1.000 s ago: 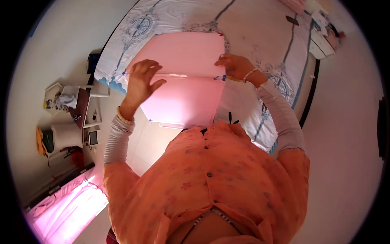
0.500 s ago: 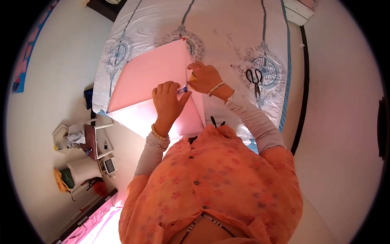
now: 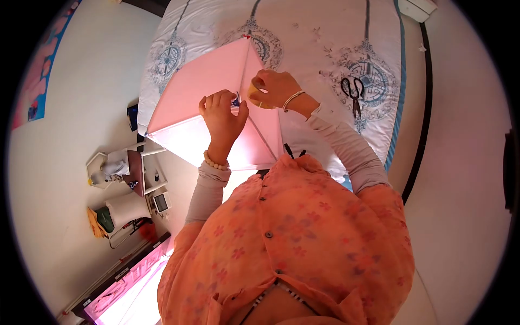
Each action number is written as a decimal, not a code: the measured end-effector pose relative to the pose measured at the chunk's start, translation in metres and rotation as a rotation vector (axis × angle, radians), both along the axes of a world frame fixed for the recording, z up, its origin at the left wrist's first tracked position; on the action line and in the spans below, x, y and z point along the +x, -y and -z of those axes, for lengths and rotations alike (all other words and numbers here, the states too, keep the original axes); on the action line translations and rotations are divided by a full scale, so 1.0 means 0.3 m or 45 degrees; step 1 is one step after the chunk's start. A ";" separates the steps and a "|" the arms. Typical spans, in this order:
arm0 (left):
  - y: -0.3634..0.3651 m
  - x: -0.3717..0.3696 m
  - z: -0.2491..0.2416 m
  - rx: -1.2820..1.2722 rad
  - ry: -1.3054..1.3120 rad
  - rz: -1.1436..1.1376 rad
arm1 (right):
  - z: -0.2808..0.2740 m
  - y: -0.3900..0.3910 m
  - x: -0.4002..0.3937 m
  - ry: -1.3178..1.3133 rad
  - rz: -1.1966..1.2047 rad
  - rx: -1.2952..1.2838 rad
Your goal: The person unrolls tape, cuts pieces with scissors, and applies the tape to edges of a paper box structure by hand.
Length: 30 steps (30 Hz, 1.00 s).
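Note:
A pink fabric-covered frame, ridged with thin rods, stands in front of me on the bed. My left hand is over its near part, fingers and thumb apart around a small blue tie where the ridges meet. In my right hand is a roll of yellowish tape, its ring facing partly toward me. That hand is just right of the blue tie, over the frame's right side. Black-handled scissors lie farther right on the patterned bedspread.
To the left stand a white-framed chair with things on it and a cream cushion. A bright pink-lit panel is at lower left. White drawers stand at the far right corner.
My right hand has drawn away from the frame's ridge, and more of the tape roll shows. The left hand's fingers have loosened at the tie. The whole view has shifted a little.

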<state>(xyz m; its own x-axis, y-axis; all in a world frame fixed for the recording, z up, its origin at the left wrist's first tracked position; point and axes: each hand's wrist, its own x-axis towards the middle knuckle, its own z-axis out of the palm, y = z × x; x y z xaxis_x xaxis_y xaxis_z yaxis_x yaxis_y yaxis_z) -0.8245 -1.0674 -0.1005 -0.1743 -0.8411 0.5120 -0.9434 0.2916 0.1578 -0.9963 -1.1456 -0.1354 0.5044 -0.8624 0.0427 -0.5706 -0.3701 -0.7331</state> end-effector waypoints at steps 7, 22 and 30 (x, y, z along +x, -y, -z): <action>-0.004 0.020 -0.009 -0.045 -0.023 0.018 | 0.089 -0.028 -0.032 0.322 -0.405 -0.156; -0.134 0.152 -0.005 0.025 -0.134 0.073 | -0.040 -0.058 -0.011 0.254 -0.418 -0.467; -0.174 0.249 -0.039 0.077 -0.235 0.077 | -0.079 -0.080 0.021 0.166 -0.476 -0.710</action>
<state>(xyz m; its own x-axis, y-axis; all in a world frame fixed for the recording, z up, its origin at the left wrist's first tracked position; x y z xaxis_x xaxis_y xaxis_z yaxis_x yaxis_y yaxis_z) -0.7496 -1.0153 -0.0889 -0.1334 -0.8621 0.4888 -0.8780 0.3316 0.3453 -0.9900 -1.1216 -0.1117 0.7247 -0.4627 0.5106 -0.2509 -0.8673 -0.4298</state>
